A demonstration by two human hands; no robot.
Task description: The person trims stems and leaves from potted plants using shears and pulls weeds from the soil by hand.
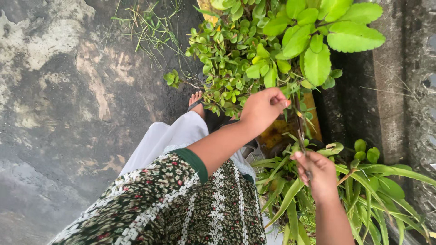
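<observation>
My left hand [263,108] reaches across from the lower left, its fingertips pinched together on a thin brownish stem [299,129] of a plant with broad light-green leaves [318,50]. Lower down, my right hand [320,174] is closed around the same stem, just above a plant with long narrow leaves [368,195]. The stem runs upright between the two hands. A bushy small-leaved plant [227,59] spreads just left of my left hand.
A yellow-orange pot [279,134] shows partly behind the stem. My sandalled foot [196,102] stands on dark, stained concrete ground [68,90]. Thin grass [150,27] grows at the top. A weathered grey wall [408,90] runs down the right side.
</observation>
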